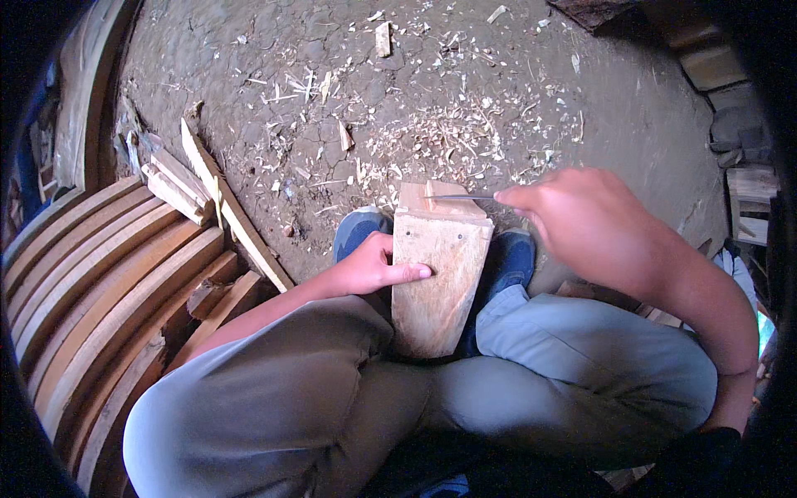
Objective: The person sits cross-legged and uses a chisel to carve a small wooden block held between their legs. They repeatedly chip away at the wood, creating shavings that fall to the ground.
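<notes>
A thick wooden block (436, 274) stands upright between my knees, its lower end resting by my blue shoes (510, 257). My left hand (374, 266) grips the block's left side, thumb lying across its face. My right hand (581, 220) holds a thin metal tool (461, 197), pencil-like, with its tip laid on the block's top end (440, 202). Both legs in grey trousers frame the block.
Curved wooden pieces (100, 282) are stacked at my left. Short wood strips (207, 187) lie beside them. Wood chips and shavings (440, 124) litter the cracked dirt floor. Bricks or blocks (714, 66) sit at the upper right.
</notes>
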